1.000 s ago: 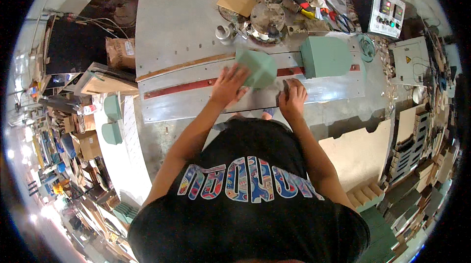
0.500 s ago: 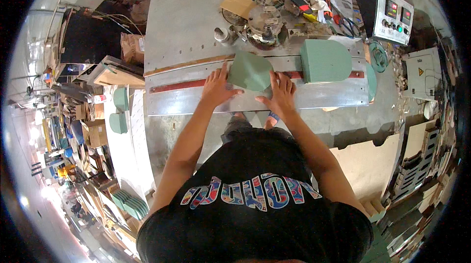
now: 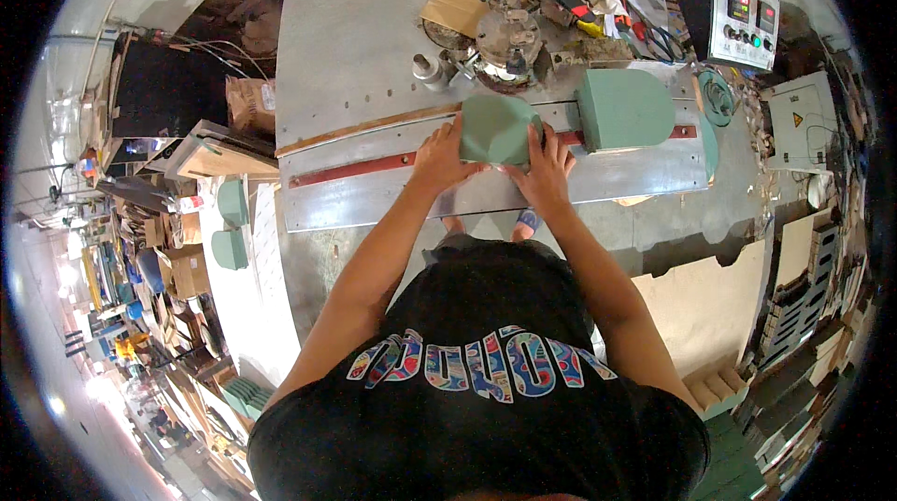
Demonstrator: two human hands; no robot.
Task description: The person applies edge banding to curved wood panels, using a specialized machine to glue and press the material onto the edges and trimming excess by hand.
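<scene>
A green sheet-like piece with a rounded end (image 3: 500,130) is held at its near part between both hands, over the metal work table (image 3: 355,205). My left hand (image 3: 443,161) grips its left edge, fingers along the side and thumb at the near edge. On the opposite edge, my right hand (image 3: 546,168) has its fingers curled against the side and its thumb close to the left one. Just right of the piece stands a thick green stack of similar rounded shape (image 3: 624,108). A red strip (image 3: 350,169) runs along the table beneath.
Behind the hands is a greasy machine head (image 3: 509,41), with a grey cylindrical container (image 3: 429,70) beside it. Pliers, scissors (image 3: 665,45) and papers lie at the back right near a control box (image 3: 744,20). More green pieces (image 3: 229,250) rest on a white surface at left.
Both hands have shifted right with the green piece, bringing it nearer the stack. The view has tilted slightly, and the thumbs have come closer together.
</scene>
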